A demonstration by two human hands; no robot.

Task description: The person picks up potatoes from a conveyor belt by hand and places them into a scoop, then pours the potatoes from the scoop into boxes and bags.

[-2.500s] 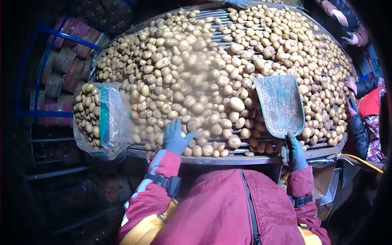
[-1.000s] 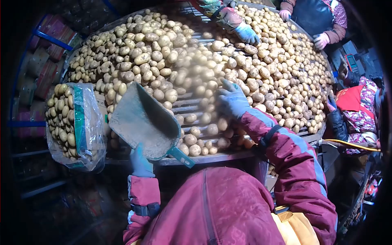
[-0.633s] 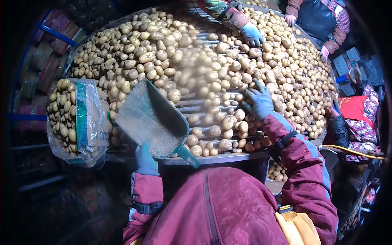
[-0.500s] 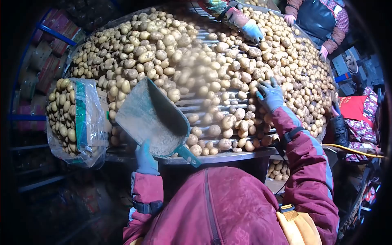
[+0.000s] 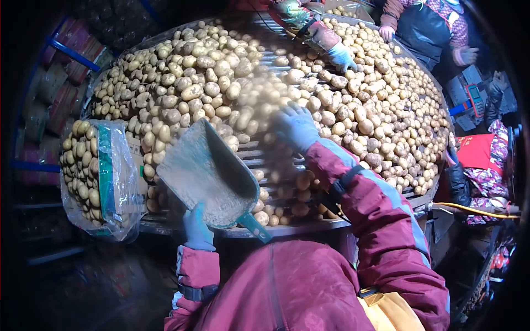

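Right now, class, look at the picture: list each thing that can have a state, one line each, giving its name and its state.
scoop: empty of potatoes, dusty inside, tilted, mouth towards the pile
left hand: gloved, at the scoop's near edge
right hand: gloved, blurred, spread over the potatoes
potatoes: heaped loose on the table
roller table: bars bare near the scoop
plastic bag: filled with potatoes, at the table's edge

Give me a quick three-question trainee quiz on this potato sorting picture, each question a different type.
1. True or false: the scoop is heaped with potatoes.
2. Which hand grips the scoop? A) left hand B) right hand
3. Fill in: the clear bag of potatoes hangs at the table's ____ edge, seen from the wearer.

Key: 1 false, it holds only dirt; 2 A; 3 left.
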